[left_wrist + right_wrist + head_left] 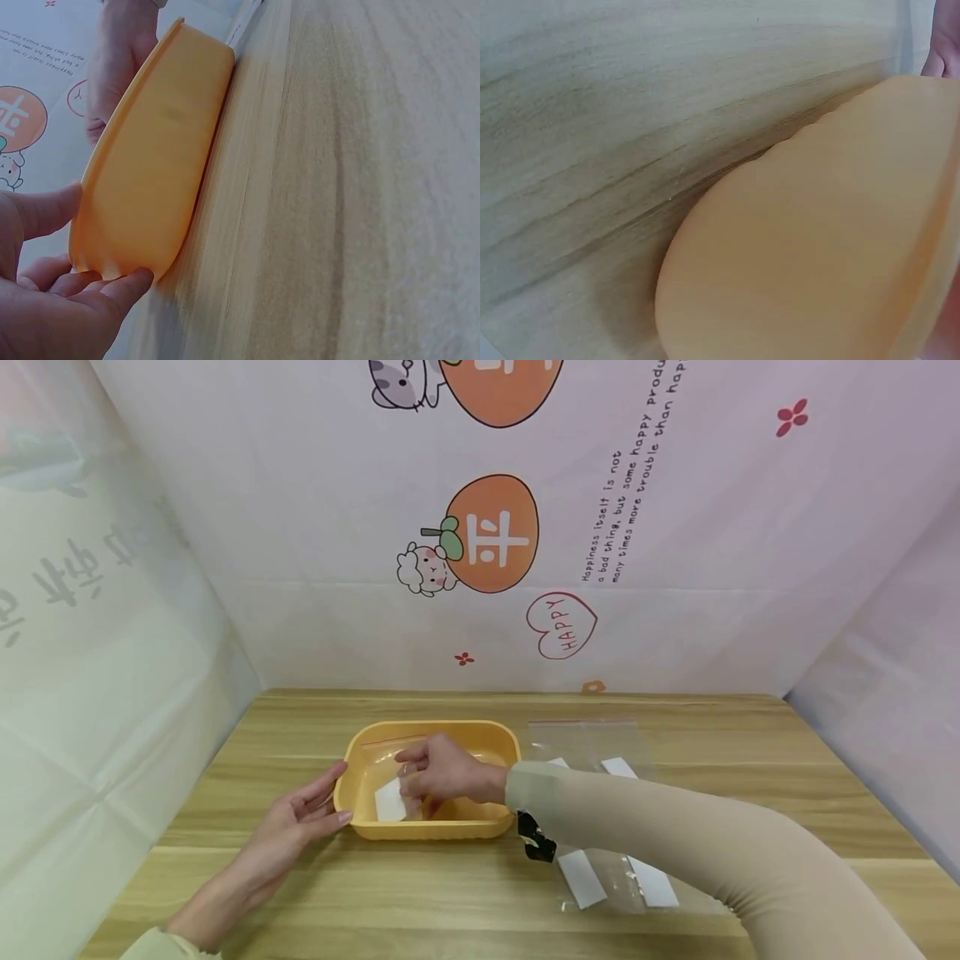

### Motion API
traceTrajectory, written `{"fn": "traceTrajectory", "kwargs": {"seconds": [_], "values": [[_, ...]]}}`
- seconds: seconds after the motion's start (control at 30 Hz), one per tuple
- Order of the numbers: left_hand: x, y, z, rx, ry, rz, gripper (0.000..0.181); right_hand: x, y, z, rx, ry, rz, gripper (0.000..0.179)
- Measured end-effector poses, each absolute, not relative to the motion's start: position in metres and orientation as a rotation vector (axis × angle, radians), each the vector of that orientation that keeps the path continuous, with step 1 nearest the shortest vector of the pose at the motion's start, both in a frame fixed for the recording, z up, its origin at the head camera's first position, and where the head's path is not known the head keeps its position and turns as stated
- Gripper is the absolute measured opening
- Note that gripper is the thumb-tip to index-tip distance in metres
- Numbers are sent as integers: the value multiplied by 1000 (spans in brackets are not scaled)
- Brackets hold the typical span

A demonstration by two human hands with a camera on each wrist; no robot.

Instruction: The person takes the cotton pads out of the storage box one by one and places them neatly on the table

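Note:
A yellow plastic basin (435, 831) with rounded corners stands on the wooden table. My left hand (288, 827) holds its left end; in the left wrist view the thumb is at the rim and the fingers (131, 289) curl against the outer wall. Inside the basin lies a clear zip bag with a red seal line and a white card (389, 802) in it. My right hand (450, 772) reaches over the right rim and pinches this bag, its fingertips beside the card. In the right wrist view the basin's wall (802, 240) hides most of that hand.
Right of the basin, several clear zip bags with white cards (581, 878) lie flat on the table (420, 902), partly under my right sleeve (660, 818). A black device (536, 839) is strapped at the right wrist. Printed white cloth (337, 610) walls the table's back and sides.

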State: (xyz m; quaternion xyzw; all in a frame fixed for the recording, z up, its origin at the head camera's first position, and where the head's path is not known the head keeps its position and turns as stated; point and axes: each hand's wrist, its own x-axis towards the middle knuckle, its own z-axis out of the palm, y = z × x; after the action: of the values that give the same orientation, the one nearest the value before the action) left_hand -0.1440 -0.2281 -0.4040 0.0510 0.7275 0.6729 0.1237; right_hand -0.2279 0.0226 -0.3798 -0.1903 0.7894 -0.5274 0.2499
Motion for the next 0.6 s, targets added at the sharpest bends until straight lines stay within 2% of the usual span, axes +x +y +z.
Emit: {"fn": "traceTrajectory", "kwargs": {"seconds": [0.23,0.6], "values": [[-143,-228,-402,139,2125,1946,82,-228,25,-371,-531,2170,-1411,59],[-142,-228,-402,134,2134,1924,82,-227,39,-354,-579,2141,-1420,74]]}}
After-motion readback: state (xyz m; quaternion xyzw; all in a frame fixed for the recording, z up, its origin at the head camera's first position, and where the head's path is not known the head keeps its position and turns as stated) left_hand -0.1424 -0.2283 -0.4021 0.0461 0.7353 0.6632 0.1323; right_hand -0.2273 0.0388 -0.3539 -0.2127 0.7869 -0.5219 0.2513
